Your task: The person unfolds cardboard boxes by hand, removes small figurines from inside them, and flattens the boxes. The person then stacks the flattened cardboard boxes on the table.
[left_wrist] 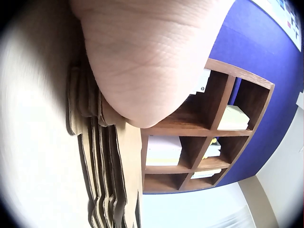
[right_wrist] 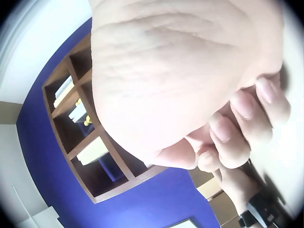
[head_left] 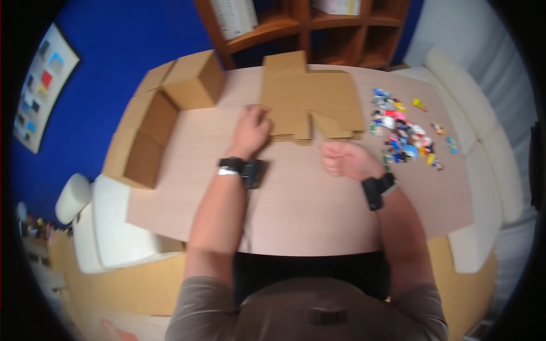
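A stack of flat, die-cut cardboard sheets [head_left: 307, 91] lies on the table, its layered edges [left_wrist: 107, 175] showing in the left wrist view. My left hand [head_left: 252, 129] is at the left edge of the stack, fingers bent over the edge. The palm hides most of those fingers in the left wrist view, so I cannot tell whether they pinch a sheet. Just off the stack's near right corner, beside a slanted flap [head_left: 325, 124], is my right hand [head_left: 351, 159]. Its fingers [right_wrist: 230, 135] are curled in toward the palm, with nothing visible between them.
Folded cardboard boxes [head_left: 151, 116] stand in an L along the table's left side. Small colourful toy figures [head_left: 404, 133] are heaped on the right, a few lying apart. A wooden shelf [head_left: 307, 28] stands behind the table [head_left: 307, 199]. White seats [head_left: 122, 221] flank it.
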`<state>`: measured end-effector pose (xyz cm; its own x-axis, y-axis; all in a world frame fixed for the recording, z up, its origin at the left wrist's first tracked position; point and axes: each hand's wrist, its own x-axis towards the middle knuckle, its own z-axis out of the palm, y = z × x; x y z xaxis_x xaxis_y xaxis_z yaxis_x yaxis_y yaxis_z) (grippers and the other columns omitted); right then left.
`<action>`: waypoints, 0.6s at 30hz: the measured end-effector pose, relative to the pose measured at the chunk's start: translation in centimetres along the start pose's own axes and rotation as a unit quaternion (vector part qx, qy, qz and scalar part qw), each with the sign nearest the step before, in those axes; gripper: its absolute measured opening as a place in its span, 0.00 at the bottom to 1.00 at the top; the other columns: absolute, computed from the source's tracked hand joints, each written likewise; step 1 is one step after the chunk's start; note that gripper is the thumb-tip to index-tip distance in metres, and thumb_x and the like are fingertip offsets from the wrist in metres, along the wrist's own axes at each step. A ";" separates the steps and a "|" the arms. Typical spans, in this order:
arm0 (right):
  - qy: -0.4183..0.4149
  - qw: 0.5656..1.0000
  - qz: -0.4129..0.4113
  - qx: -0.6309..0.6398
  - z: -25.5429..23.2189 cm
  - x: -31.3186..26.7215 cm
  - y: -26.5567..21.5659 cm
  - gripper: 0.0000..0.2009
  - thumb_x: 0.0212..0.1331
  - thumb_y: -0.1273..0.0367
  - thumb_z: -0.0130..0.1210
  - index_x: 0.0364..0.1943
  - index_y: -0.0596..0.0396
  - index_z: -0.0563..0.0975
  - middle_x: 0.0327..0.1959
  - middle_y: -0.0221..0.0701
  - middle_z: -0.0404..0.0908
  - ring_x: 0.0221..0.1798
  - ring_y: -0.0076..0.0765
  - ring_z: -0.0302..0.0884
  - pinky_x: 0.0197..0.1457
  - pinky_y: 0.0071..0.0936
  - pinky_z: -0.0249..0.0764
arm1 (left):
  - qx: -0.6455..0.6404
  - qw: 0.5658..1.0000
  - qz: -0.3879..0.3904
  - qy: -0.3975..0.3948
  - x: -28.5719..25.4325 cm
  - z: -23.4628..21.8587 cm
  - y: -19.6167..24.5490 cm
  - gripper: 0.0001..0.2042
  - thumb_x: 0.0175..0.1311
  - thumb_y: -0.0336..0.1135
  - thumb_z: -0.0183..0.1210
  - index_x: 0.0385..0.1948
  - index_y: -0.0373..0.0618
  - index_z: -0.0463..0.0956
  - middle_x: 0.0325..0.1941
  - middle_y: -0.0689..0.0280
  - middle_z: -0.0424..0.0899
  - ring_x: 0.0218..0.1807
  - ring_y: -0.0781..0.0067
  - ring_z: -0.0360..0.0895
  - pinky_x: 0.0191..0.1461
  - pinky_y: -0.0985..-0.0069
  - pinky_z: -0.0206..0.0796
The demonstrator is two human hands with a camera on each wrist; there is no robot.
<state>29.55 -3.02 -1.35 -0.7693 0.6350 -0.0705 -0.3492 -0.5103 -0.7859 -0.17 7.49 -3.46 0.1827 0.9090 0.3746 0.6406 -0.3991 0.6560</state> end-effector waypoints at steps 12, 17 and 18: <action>0.026 0.991 0.035 -0.124 1.1 0.0 -0.7 0.06 0.58 0.73 0.40 0.27 0.45 0.61 0.20 0.16 0.55 0.21 0.16 0.46 0.24 0.22 0.43 | -0.188 0.974 -0.085 0.089 0.7 0.4 0.8 0.28 0.62 0.27 0.62 0.66 0.41 0.69 0.62 0.52 0.74 0.58 0.56 0.77 0.62 0.64 0.73; 0.030 0.987 0.037 -0.150 -0.2 -0.1 0.0 0.06 0.60 0.74 0.42 0.27 0.46 0.63 0.20 0.16 0.56 0.21 0.15 0.47 0.24 0.21 0.44 | -0.008 0.979 -0.044 0.199 2.3 -3.2 0.6 0.31 0.60 0.28 0.63 0.67 0.39 0.65 0.65 0.49 0.71 0.63 0.54 0.73 0.66 0.59 0.69; 0.027 0.987 0.031 -0.155 0.1 0.1 -0.1 0.06 0.64 0.72 0.44 0.29 0.47 0.65 0.21 0.15 0.56 0.21 0.15 0.47 0.24 0.21 0.45 | 0.051 0.974 -0.022 0.218 2.9 -4.9 -0.2 0.31 0.59 0.30 0.65 0.67 0.40 0.66 0.67 0.49 0.70 0.65 0.51 0.72 0.69 0.56 0.67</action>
<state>29.46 -2.96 -1.22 -0.7521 0.6416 -0.1506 -0.1145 -0.3523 -0.9289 -3.41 9.61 0.73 -0.1679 0.7785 0.6048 0.7155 -0.3258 0.6180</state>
